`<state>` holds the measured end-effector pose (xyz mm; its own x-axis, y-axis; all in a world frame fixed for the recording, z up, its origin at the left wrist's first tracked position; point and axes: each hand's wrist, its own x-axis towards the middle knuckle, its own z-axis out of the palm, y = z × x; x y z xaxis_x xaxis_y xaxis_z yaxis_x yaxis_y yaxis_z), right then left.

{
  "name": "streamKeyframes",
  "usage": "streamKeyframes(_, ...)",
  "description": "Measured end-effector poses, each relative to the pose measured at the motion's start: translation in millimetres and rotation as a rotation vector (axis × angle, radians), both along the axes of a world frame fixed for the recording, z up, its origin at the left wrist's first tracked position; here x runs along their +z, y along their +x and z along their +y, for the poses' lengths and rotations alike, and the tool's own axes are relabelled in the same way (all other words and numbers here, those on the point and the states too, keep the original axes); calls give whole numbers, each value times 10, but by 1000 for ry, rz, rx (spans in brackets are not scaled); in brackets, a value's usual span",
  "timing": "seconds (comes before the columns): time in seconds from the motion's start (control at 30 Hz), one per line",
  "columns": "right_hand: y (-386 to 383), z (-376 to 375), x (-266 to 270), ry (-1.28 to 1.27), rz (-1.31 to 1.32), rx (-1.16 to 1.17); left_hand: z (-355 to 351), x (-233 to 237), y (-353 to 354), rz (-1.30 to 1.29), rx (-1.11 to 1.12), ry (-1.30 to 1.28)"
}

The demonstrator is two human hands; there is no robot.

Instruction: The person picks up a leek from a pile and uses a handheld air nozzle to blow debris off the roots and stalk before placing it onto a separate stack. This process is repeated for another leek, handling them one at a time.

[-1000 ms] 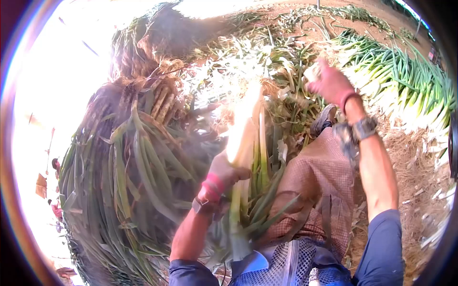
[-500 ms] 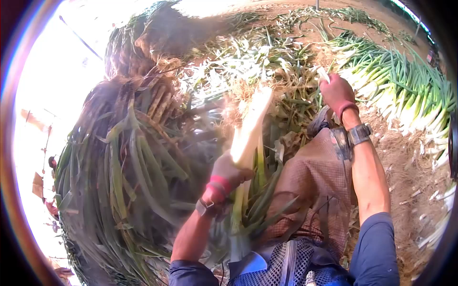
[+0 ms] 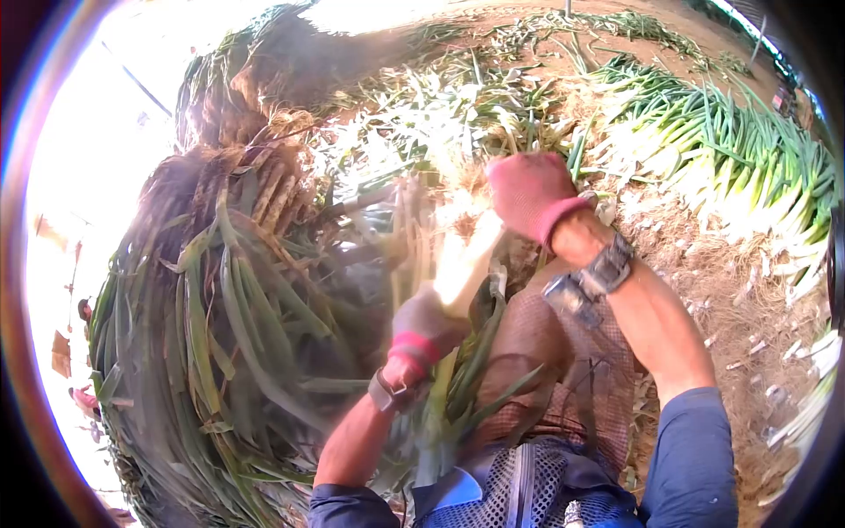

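Note:
My left hand [image 3: 429, 324], in a grey-and-pink glove, is wrapped round a bundle of green onions [image 3: 466, 275]. Their white shafts point up and away, and the green leaves hang down towards my lap. My right hand [image 3: 531, 195], in a reddish glove, is closed beside the upper end of the white shafts, close to the shaggy roots [image 3: 462, 189]. Its fingertips are turned away, so what it grips is hidden. The shafts and roots are partly blurred and glaring.
A large heap of untrimmed green onions [image 3: 194, 326] rises at my left. Stripped leaves [image 3: 414, 123] litter the ground ahead. Cleaned green onions [image 3: 722, 167] lie in a row at the right, with root scraps [image 3: 748, 299] nearer me. Brown mesh-patterned cloth [image 3: 572, 352] covers my legs.
My right hand has moved left and a little nearer, to the bundle's upper end. The pale piece at its fingers no longer shows. My left hand keeps its grip.

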<state>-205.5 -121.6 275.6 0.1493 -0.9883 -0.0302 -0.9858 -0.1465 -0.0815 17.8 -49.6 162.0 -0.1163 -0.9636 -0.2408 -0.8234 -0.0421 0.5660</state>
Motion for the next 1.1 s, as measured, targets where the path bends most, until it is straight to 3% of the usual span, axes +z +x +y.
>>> streamKeyframes(0.07,-528,-334,-342,-381,-76,-45,20,-32,-5,-4,-42,-48)
streamKeyframes(0.13,-1081,-441,-153,-497,-100,-365,21,-18,13,101,-48,-28)
streamKeyframes(0.2,-1425,-369,3,-230,-17,-526,-13,21,61,203,-51,20)
streamKeyframes(0.23,-1429,-275,10,-231,-15,-526,-34,37,90,297,-54,70)
streamKeyframes(0.33,-857,339,108,-274,-89,-125,-144,49,124,349,-132,163)
streamKeyframes(0.4,-639,491,-170,-532,219,244,-168,70,137,356,-156,215)
streamKeyframes(0.43,-480,589,-313,-679,296,306,-183,89,144,366,-184,257)
streamKeyframes(0.53,-162,666,-322,-573,448,623,-234,148,232,522,-327,456)
streamKeyframes(0.6,-155,586,-452,-611,355,677,-146,246,239,548,-423,358)
streamKeyframes(0.67,-160,556,-445,-643,263,730,-68,298,224,784,-443,555)
streamKeyframes(0.73,-121,599,-227,-616,207,799,-72,336,225,775,-559,473)
streamKeyframes(0.77,-69,616,-134,-807,174,819,-82,404,214,737,-563,529)
streamKeyframes(0.8,-48,613,-133,-804,175,815,-98,441,208,699,-567,584)
streamKeyframes(0.93,-96,528,-337,-562,214,807,-147,304,242,851,-655,642)
streamKeyframes(1.0,-204,519,-508,-290,-220,726,-194,92,258,765,-760,516)
streamKeyframes(1.03,-179,536,-472,-137,104,703,-206,9,268,668,-859,388)
streamKeyframes(1.07,-181,518,-465,-131,105,704,-203,82,211,673,-857,391)
streamKeyframes(1.1,-197,467,-449,-329,261,755,-197,227,108,634,-773,408)
